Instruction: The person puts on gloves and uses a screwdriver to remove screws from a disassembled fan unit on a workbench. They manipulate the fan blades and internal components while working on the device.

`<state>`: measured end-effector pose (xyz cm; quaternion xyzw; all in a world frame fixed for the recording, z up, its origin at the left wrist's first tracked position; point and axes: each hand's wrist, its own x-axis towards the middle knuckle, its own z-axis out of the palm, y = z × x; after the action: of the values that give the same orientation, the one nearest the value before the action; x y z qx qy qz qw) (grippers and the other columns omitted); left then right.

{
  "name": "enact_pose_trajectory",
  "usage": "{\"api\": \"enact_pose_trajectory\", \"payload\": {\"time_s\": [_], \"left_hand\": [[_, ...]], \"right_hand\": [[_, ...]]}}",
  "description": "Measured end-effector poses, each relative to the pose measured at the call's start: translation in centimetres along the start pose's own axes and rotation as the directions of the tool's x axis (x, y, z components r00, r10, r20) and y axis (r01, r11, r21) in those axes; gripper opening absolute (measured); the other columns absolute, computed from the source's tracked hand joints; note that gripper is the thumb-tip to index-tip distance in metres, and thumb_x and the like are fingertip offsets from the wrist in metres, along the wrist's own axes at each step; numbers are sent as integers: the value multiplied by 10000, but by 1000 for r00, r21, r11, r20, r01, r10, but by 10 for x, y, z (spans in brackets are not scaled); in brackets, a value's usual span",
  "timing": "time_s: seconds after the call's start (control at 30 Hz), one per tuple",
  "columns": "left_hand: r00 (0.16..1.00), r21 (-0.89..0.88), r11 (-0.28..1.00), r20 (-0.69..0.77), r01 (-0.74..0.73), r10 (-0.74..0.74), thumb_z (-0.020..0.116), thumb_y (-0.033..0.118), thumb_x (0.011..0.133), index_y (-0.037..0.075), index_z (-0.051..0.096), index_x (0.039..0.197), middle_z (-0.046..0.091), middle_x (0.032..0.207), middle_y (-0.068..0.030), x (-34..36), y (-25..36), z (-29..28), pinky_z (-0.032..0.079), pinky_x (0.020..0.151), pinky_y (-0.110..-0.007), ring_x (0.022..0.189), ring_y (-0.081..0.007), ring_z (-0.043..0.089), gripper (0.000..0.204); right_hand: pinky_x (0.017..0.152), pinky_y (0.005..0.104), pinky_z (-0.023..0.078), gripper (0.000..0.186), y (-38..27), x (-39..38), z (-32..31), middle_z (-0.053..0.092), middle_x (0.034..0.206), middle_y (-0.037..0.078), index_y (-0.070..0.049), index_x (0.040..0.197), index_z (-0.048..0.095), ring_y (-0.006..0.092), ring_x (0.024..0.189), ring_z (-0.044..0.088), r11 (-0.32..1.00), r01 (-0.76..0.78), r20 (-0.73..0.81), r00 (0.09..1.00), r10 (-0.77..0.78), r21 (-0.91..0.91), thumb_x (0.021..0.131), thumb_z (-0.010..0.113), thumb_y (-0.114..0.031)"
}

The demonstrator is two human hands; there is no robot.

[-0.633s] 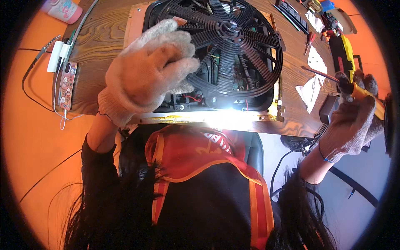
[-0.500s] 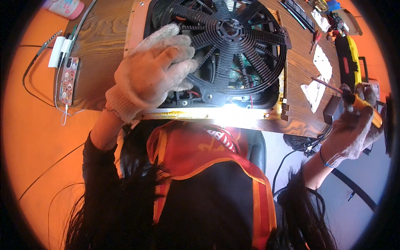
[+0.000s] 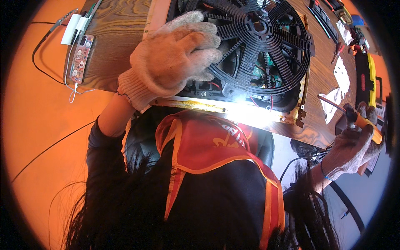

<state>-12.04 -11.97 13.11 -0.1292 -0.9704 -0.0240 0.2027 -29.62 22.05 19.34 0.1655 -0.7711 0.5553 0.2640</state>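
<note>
A black round fan grille (image 3: 260, 27) with ribbed spokes lies over a square metal-framed housing (image 3: 193, 104); wires and a green circuit board show through its gaps. My left hand (image 3: 171, 58), in a pale knit glove, is closed at the grille's left rim, which comes out between thumb and fingers. Its palm side is hidden. Off to the right, over the table's edge, my right hand (image 3: 354, 146), gloved too, is wrapped around a screwdriver (image 3: 368, 128) with a yellow and black handle. The screwdriver's shaft points up and left, away from the housing.
The wooden table (image 3: 112, 33) carries a phone (image 3: 81, 60) with a white cable at left. At right lie white paper scraps (image 3: 341, 77), a red-handled tool (image 3: 338, 52) and a yellow-black case (image 3: 366, 79). A bright light shines at the housing's near edge.
The view has turned slightly, so the table and housing sit further right in the picture. My left hand stays at the grille's rim, and my right hand still holds the screwdriver.
</note>
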Motion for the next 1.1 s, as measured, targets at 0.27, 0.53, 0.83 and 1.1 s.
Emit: {"api": "enact_pose_trajectory", "payload": {"time_s": [0.27, 0.53, 0.83, 1.1], "left_hand": [[997, -132, 991, -77, -31, 21, 758, 195, 736, 137, 712, 1082, 645, 1156, -57, 1, 0, 1, 503, 960, -394, 1145, -261, 603, 354], [996, -345, 939, -76, 8, -36, 851, 56, 554, 124, 615, 1165, 633, 1139, -116, 7, 5, -5, 421, 1090, -550, 1206, -394, 576, 658], [996, -442, 893, 28, 83, -79, 724, 77, 698, -15, 596, 1206, 588, 1237, -160, 10, -7, -31, 338, 1147, -530, 1285, -370, 508, 532], [940, -321, 896, -43, 308, -339, 657, 77, 745, -60, 569, 1323, 517, 1441, -212, 86, 0, -71, 285, 1183, -513, 1425, -371, 390, 600]], "right_hand": [[373, 112, 397, 472, -9, -8, 15, 712, 962, 173, -33, 1372, 458, 17, 508, 588, 995, -10, 95, 995, 20, -102, 989, 605, -267], [580, 192, 570, 608, -5, 8, 13, 623, 1231, 262, -83, 1517, 259, 284, 988, 709, 965, -21, 40, 999, 11, 261, 995, 573, -104], [776, 481, 646, 401, 132, 76, 5, 645, 1056, 165, -155, 1215, 446, 297, 987, 684, 501, -115, -201, 822, 533, 858, 910, 673, -27], [764, 528, 635, 336, 219, 108, 13, 649, 1067, 200, -135, 1201, 505, 353, 938, 686, 521, 99, -479, 563, 674, 848, 921, 645, -12]]}}
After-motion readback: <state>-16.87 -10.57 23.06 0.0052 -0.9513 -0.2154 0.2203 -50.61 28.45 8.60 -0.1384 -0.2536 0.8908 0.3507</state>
